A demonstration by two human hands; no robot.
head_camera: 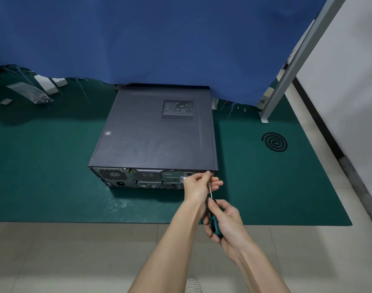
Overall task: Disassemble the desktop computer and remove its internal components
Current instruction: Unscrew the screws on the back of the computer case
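The right hand (223, 220) grips the screwdriver (210, 192) by its handle; the left hand (198, 186) pinches the shaft at the rear corner of the desktop computer (155, 132) on a green mat (54, 166).

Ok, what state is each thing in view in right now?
case: lying on its side on the mat, side panel on, closed
screwdriver: held in both grips, pointed at the rear's top right corner, tip hidden
left grip: pinches the shaft
right grip: curled round the handle
coil: whole, flat on the mat, untouched
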